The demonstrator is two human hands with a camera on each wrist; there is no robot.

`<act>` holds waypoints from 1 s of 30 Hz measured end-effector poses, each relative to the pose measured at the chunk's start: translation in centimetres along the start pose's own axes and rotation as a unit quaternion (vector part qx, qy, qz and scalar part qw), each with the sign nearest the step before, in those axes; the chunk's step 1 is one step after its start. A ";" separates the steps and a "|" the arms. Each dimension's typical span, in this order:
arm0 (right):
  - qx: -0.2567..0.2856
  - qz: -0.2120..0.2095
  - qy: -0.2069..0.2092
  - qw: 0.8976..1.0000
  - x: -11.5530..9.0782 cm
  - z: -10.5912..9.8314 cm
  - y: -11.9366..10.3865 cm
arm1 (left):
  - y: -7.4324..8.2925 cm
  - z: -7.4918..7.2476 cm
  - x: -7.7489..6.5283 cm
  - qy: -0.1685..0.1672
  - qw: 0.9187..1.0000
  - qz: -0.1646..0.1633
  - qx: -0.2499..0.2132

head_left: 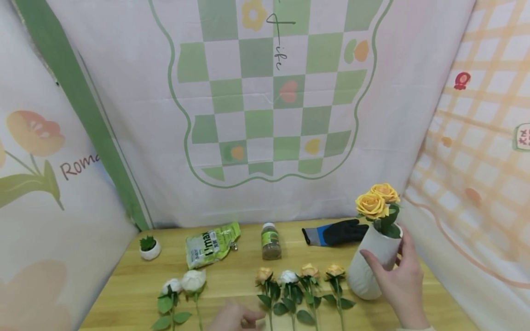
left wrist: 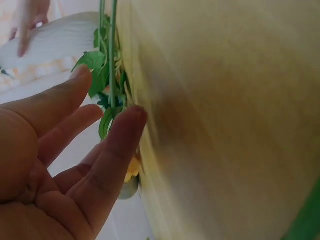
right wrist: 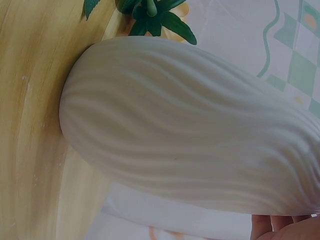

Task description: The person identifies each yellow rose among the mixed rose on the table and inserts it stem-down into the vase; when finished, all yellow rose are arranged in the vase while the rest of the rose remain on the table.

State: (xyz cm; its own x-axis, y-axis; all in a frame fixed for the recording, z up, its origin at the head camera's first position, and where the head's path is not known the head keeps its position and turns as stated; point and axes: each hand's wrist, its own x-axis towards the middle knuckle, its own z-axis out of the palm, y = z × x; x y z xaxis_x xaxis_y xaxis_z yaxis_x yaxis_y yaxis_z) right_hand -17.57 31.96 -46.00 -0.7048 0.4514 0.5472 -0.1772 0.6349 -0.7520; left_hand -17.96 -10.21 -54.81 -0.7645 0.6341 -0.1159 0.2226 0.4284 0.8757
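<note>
A ribbed white vase (head_left: 368, 269) stands at the right of the wooden table, with yellow roses (head_left: 371, 205) in its mouth. My right hand (head_left: 403, 285) grips it near the top, thumb on the near side and fingers round the right. The right wrist view shows the vase's base (right wrist: 85, 105) against the tabletop. Low in the middle, my left hand (head_left: 233, 317) reaches toward a row of loose roses (head_left: 263, 276). In the left wrist view, its thumb and fingers are spread beside green stems (left wrist: 113, 60) and hold nothing.
Two white roses (head_left: 193, 280) lie at the left. Behind are a small potted plant (head_left: 149, 248), a green-white pouch (head_left: 211, 246), a bottle with a white cap (head_left: 271, 241) and a black-blue glove (head_left: 339, 233). A printed curtain (head_left: 165, 202) hangs behind the table.
</note>
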 end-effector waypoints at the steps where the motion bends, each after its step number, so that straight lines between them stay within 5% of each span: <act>1: -0.001 0.000 0.000 1.000 0.0 0.0 0.0 | -0.3 0.2 0.2 -0.007 1.000 0.005 0.006; 12: -0.006 0.004 -0.005 1.000 0.0 0.0 0.1 | -6.0 2.1 3.7 -0.039 0.994 0.066 0.083; 17: -0.006 0.007 -0.002 1.000 0.0 0.1 0.0 | -4.2 2.5 3.5 -0.024 0.994 0.079 0.065; 24: -0.005 0.004 -0.002 1.000 0.0 0.1 0.1 | 1.2 2.0 2.0 -0.022 0.999 0.034 0.025; 30: -0.006 -0.006 0.005 1.000 0.0 0.2 0.2 | -1.2 2.5 4.0 -0.041 0.997 0.038 0.058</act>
State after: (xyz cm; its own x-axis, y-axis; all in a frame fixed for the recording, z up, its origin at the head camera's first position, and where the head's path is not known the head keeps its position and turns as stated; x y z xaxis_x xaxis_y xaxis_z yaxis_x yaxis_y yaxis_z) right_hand -17.74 31.99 -46.24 -0.6961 0.4500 0.5595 -0.1776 0.6471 -0.7414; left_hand -19.82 -6.56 -57.53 -0.6919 0.7159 -0.0933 0.3506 0.4462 0.8234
